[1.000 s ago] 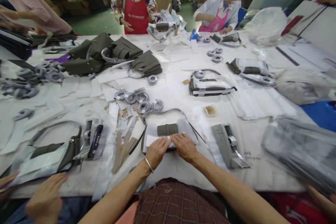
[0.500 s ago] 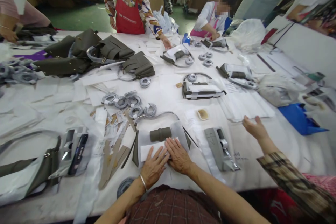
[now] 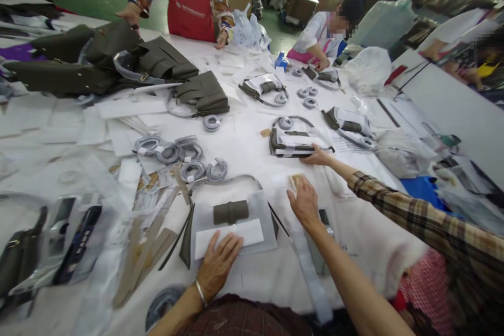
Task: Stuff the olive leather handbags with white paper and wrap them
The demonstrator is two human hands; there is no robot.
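Note:
A dark olive handbag point(image 3: 186, 241) lies in front of me, its front covered by a pale wrapping sheet point(image 3: 268, 215). An olive strap piece point(image 3: 231, 212) shows on the sheet, and a white foam strip point(image 3: 252, 232) lies below it. My left hand point(image 3: 218, 262) rests flat on this strip, fingers stretched out. To the right of the bag, my right hand point(image 3: 304, 203) is at a small yellowish sponge point(image 3: 296, 179), fingers extended over it and partly hiding it. Under my right forearm is a grey tape dispenser point(image 3: 323, 218), mostly hidden.
Strap coils point(image 3: 167, 151) and brown strips point(image 3: 134, 262) lie left of the bag. More olive bags point(image 3: 202, 92) are piled at the back left. A co-worker's plaid sleeve point(image 3: 378, 189) crosses from the right, that hand touching a wrapped bag point(image 3: 289, 139). Two people stand across the table.
My right hand has left the white strip and moved right to the sponge. My left hand stays on the strip. The co-worker's plaid-sleeved arm has reached left to the wrapped bag.

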